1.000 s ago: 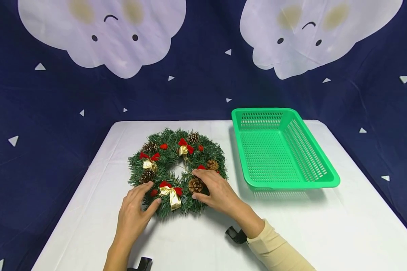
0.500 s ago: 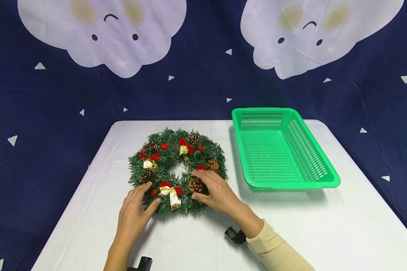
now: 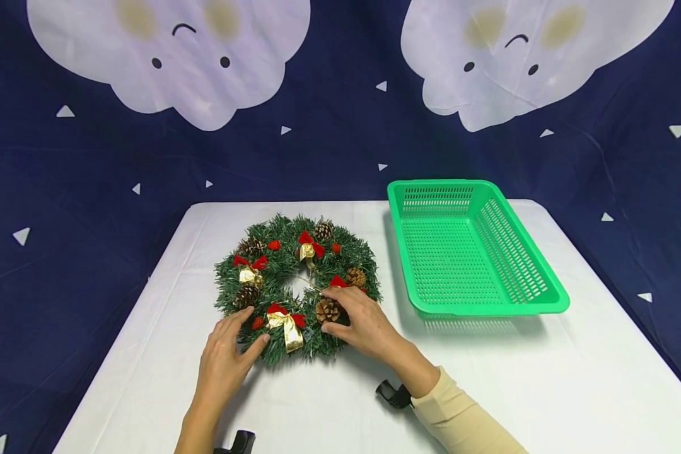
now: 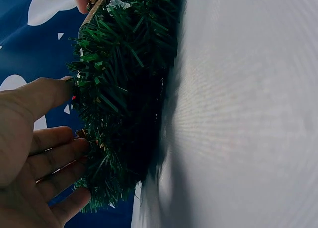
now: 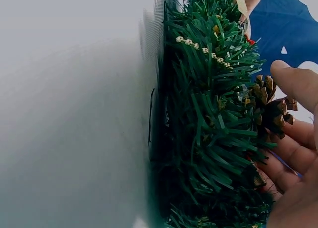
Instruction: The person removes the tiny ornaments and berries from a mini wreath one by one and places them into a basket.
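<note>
Left hand (image 3: 222, 353), thumb and fingers parted, is at the near left edge of the wreath (image 3: 277, 277), which lies left of centre on the worktop (image 3: 459, 378); right hand (image 3: 369, 320) has thumb and fingers apart around a near-right pine cone (image 3: 327, 310). Pulling by that cone alone might tear it loose; lifting one side first could tilt the wreath; swinging low rightward could knock the green basket (image 3: 488, 310).

No lettering, brand or number can be read on the wreath (image 3: 280, 268) or the green basket (image 3: 448, 265) at right. The far dark-blue backdrop (image 3: 340, 145) bears only printed pale clouds (image 3: 184, 66) and white triangles (image 3: 65, 112).
</note>
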Action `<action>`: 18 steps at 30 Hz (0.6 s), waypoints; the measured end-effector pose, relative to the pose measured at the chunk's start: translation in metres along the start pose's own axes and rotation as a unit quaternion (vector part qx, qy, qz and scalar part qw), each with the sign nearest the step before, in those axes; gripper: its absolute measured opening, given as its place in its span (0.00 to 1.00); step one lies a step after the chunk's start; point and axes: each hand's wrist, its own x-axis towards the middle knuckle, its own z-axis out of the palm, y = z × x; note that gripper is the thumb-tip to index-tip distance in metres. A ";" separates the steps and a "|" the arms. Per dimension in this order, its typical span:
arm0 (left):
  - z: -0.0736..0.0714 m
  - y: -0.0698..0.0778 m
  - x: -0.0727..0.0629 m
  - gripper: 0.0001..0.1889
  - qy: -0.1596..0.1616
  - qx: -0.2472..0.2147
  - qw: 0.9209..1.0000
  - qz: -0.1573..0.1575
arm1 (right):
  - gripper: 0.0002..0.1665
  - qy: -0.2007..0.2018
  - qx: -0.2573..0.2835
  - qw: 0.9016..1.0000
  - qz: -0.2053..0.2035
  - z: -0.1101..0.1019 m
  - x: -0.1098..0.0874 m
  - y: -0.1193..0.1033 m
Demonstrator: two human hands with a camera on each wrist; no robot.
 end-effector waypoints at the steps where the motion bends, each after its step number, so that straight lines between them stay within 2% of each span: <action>1: 0.000 0.000 0.000 0.32 -0.002 0.001 1.000 -0.002 | 0.37 0.000 0.000 1.000 0.000 0.000 0.000 0.000; 10: 0.000 0.000 -0.001 0.33 -0.029 0.010 0.999 -0.026 | 0.35 -0.011 -0.005 1.000 0.016 0.003 0.000 0.001; 18: -0.001 0.000 0.000 0.33 -0.035 0.012 0.999 -0.028 | 0.35 -0.009 0.000 1.000 0.022 0.003 0.000 0.002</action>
